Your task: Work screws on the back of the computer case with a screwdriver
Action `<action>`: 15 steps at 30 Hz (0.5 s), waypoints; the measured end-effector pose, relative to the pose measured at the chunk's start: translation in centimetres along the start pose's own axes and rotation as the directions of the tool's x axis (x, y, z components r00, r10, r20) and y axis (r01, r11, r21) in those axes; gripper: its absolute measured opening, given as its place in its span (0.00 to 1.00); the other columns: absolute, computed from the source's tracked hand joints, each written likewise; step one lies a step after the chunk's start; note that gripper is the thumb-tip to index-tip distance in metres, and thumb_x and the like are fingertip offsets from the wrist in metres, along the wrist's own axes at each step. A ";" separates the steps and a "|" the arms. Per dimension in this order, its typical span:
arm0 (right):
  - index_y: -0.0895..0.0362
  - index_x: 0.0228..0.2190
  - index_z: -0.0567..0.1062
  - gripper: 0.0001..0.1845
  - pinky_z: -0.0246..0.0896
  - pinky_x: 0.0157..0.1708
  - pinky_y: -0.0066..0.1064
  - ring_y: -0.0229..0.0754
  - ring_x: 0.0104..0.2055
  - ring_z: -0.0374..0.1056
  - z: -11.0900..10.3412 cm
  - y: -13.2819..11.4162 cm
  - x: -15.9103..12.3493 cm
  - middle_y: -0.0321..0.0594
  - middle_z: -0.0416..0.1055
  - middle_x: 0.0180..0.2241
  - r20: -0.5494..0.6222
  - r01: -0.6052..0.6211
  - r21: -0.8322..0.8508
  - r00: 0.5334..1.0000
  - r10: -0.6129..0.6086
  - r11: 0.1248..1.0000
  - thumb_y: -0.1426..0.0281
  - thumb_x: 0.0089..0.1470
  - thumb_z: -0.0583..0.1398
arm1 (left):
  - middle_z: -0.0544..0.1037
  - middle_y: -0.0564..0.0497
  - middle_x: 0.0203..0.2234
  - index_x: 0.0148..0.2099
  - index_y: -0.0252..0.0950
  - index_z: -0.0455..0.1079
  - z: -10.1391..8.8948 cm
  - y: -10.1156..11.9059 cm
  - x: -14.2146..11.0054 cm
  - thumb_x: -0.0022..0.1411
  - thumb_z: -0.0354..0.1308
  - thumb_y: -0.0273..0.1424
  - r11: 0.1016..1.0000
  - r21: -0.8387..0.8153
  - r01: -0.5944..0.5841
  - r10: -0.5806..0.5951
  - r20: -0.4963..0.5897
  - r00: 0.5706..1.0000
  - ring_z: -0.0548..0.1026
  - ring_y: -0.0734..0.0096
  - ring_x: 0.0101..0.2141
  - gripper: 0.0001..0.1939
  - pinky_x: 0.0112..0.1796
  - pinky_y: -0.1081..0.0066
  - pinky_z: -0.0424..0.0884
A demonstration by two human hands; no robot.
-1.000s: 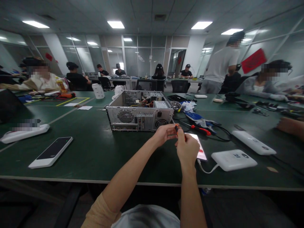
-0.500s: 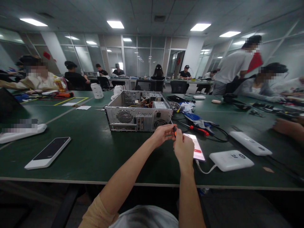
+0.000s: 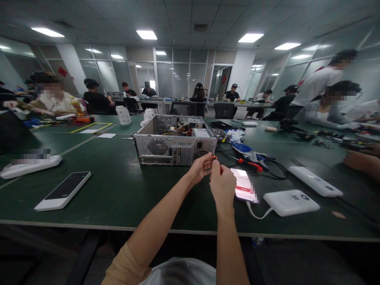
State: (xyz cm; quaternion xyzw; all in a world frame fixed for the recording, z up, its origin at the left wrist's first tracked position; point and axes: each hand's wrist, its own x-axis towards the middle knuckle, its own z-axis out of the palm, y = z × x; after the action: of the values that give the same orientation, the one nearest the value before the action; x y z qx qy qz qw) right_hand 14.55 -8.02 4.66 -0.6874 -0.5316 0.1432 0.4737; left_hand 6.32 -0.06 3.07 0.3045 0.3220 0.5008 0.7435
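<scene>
A grey metal computer case [image 3: 157, 160] with its top off stands on the green table, its perforated back side toward me. My right hand [image 3: 222, 184] is closed round the orange and black handle of a screwdriver [image 3: 214, 158], whose thin shaft points up and away at the case's right rear edge. My left hand [image 3: 201, 169] has its fingers pinched by the front of the handle and the shaft, close to the power supply's fan grille. Whether the tip touches a screw is too small to tell. Wires and a boxy unit show inside the case.
Right of my hands lie a lit phone [image 3: 245, 186] cabled to a white power bank [image 3: 292, 202], a red-handled screwdriver [image 3: 251, 164] and blue-white gloves [image 3: 245, 148]. At left is a white device [image 3: 63, 190]. A co-worker's hand [image 3: 360, 162] rests at far right.
My right hand and the screwdriver have moved a little left, with the handle turned more upright toward the case. My left hand stays close to it. The view has shifted slightly.
</scene>
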 end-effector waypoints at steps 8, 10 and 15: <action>0.53 0.25 0.70 0.26 0.56 0.29 0.33 0.44 0.23 0.67 0.3 0.7 -0.1 0.40 0.73 0.21 -0.144 0.016 0.118 0.990 0.001 0.993 0.49 0.63 0.49 | 0.75 0.52 0.26 0.32 0.34 0.76 0.0 0.1 -0.6 0.53 0.70 0.43 0.999 0.020 -0.050 0.050 0.009 0.999 0.71 0.75 0.28 0.16 0.35 0.72 0.66; 0.53 0.26 0.69 0.24 0.59 0.27 0.32 0.43 0.21 0.68 0.2 1.0 -0.1 0.38 0.73 0.21 -0.096 0.009 0.218 0.995 0.012 0.976 0.49 0.62 0.50 | 0.75 0.52 0.27 0.32 0.34 0.76 0.0 0.0 -0.5 0.50 0.72 0.44 0.997 0.039 -0.068 0.067 0.019 0.998 0.71 0.75 0.28 0.18 0.35 0.72 0.66; 0.55 0.39 0.70 0.17 0.63 0.28 0.33 0.43 0.21 0.69 0.3 1.8 0.0 0.34 0.72 0.21 -0.151 0.110 0.230 0.986 -0.076 0.967 0.54 0.61 0.54 | 0.75 0.52 0.28 0.34 0.34 0.77 0.2 -0.3 -0.3 0.45 0.74 0.47 0.992 0.079 -0.098 0.094 0.060 0.994 0.71 0.74 0.29 0.23 0.35 0.72 0.66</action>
State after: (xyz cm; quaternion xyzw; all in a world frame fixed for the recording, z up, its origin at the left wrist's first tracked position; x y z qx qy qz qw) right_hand 15.48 -7.83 3.05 -0.6083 -0.5077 0.1346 0.5950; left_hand 6.54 -0.49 3.02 0.3637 0.3060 0.5137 0.7143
